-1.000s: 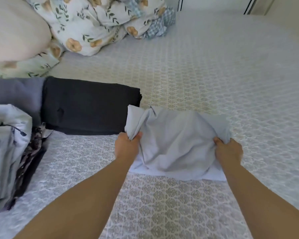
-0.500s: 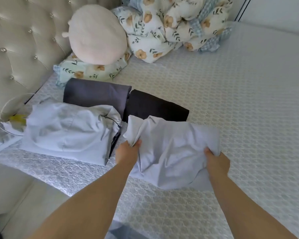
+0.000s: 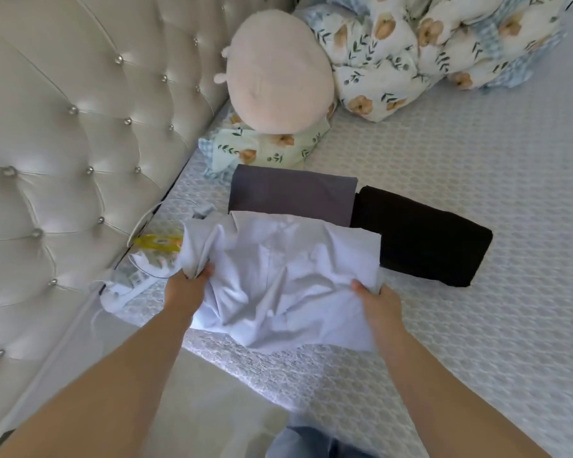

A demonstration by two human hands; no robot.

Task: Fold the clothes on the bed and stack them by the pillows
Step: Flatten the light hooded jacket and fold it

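You are gripping a pale blue shirt (image 3: 288, 279) with both hands: your left hand (image 3: 187, 287) is bunching its left edge and your right hand (image 3: 379, 302) is pinching its right edge. It is lying near the bed (image 3: 477, 180) edge, overlapping a folded grey garment (image 3: 291, 191) beside a folded black one (image 3: 424, 242), near the pillows (image 3: 278, 74).

Tufted cream headboard (image 3: 80, 133), patterned white mattress (image 3: 477, 200), pale floor (image 3: 212, 408), soft daylight
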